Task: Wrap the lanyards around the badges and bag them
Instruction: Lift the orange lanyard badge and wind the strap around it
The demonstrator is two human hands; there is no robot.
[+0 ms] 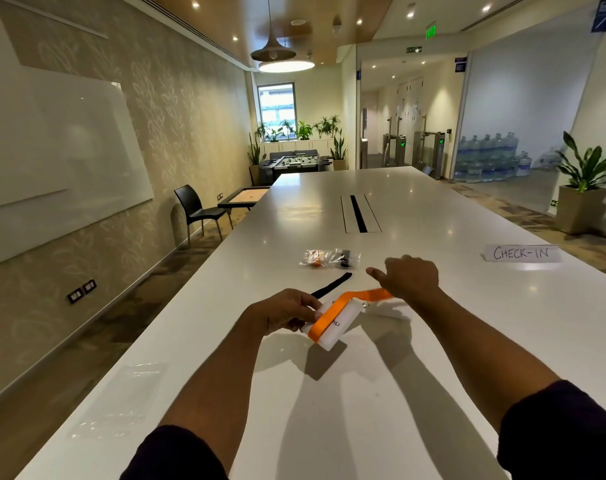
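My left hand (287, 311) grips a white badge (341, 325) held a little above the white table (415, 375). An orange lanyard (332, 315) crosses the badge's face and runs up and right into my right hand (410, 277), which holds the strap taut with curled fingers and the thumb sticking out left. A black lanyard (332, 284) lies on the table just behind the badge. Farther back lie two clear bags, one with an orange lanyard bundle (316, 258) and one with a black bundle (345, 258).
Empty clear bags (121, 396) lie near the table's left front edge. A "CHECK-IN" sign (521, 253) stands at the right. A cable slot (359, 213) sits mid-table. A black chair (197, 209) stands left of the table.
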